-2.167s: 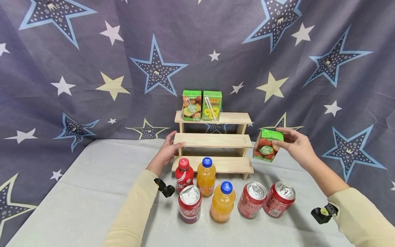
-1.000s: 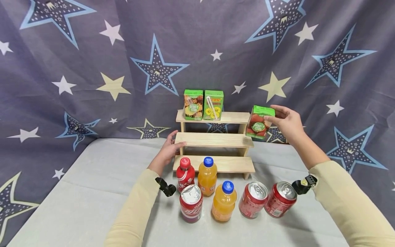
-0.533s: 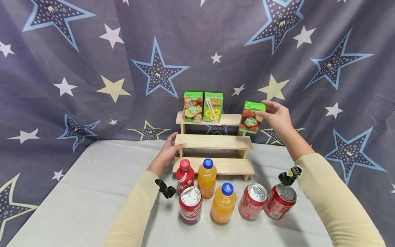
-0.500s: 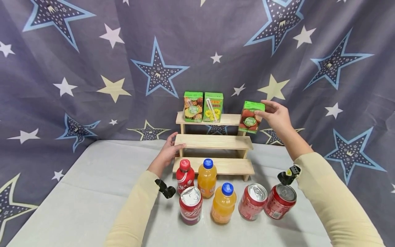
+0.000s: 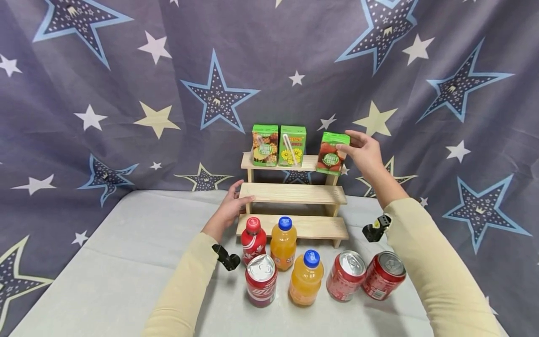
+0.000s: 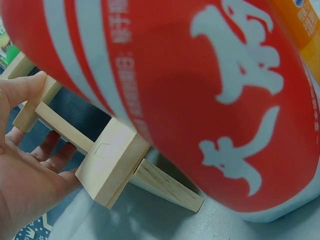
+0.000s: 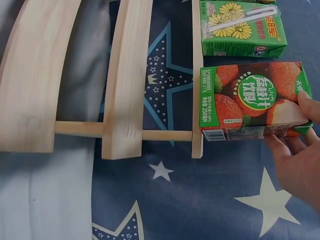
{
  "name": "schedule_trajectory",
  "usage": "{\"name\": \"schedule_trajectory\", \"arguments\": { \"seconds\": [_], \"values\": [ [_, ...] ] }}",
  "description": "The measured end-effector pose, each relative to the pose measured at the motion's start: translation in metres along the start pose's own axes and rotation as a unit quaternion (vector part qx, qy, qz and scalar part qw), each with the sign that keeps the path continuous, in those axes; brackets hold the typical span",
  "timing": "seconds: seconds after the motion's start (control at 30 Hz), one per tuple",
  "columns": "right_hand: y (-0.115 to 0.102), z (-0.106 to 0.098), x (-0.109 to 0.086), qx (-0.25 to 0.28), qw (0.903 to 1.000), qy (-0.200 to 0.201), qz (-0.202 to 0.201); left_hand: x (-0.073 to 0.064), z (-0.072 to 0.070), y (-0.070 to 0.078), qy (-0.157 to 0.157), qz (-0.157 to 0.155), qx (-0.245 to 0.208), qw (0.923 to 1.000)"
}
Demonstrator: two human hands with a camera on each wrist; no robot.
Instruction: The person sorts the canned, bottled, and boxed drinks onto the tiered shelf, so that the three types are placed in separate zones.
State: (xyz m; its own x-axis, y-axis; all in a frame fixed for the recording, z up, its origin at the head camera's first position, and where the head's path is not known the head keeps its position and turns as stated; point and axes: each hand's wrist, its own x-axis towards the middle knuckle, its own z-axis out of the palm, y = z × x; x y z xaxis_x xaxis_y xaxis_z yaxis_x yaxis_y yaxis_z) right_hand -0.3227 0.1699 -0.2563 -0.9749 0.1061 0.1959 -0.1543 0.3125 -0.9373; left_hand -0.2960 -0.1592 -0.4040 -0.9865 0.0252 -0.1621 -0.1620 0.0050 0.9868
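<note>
My right hand (image 5: 365,155) pinches a green-topped lychee juice box (image 5: 328,158) between thumb and fingers. In the right wrist view the juice box (image 7: 255,97) has its lower end right at the top board's edge, near that board's right end. Two more juice boxes, one with brown fruit (image 5: 265,146) and one with yellow flowers (image 5: 291,147), stand side by side on the top step of a three-step wooden shelf (image 5: 294,193). My left hand (image 5: 230,206) holds the shelf's left side, thumb on the middle board, fingers behind it, as the left wrist view shows.
In front of the shelf stand a red bottle (image 5: 253,241), two orange drink bottles (image 5: 283,245) (image 5: 306,281) and several red cans (image 5: 261,283) (image 5: 346,278) (image 5: 384,276). A pale cloth (image 5: 105,276) covers the table. A star-patterned curtain (image 5: 269,61) hangs close behind.
My right hand has carried the lychee juice box up and leftward from beside the shelf to the top step's right end. My left hand has stayed on the shelf.
</note>
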Motion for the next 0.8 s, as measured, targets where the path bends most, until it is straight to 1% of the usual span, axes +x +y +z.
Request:
{"name": "schedule_trajectory", "arguments": {
  "seconds": [0.4, 0.57, 0.8],
  "values": [
    [-0.003, 0.017, 0.012, 0.025, 0.9997, 0.0, 0.002, 0.003, 0.001, 0.0, -0.005, -0.004, -0.001, 1.0],
    [-0.002, 0.024, 0.016, 0.03, 0.9994, 0.009, 0.013, 0.002, 0.001, 0.0, -0.002, -0.006, -0.004, 1.0],
    [0.001, 0.031, 0.024, 0.064, 0.9975, 0.017, 0.025, 0.0, 0.001, 0.001, 0.001, -0.006, -0.003, 1.0]
  ]
}}
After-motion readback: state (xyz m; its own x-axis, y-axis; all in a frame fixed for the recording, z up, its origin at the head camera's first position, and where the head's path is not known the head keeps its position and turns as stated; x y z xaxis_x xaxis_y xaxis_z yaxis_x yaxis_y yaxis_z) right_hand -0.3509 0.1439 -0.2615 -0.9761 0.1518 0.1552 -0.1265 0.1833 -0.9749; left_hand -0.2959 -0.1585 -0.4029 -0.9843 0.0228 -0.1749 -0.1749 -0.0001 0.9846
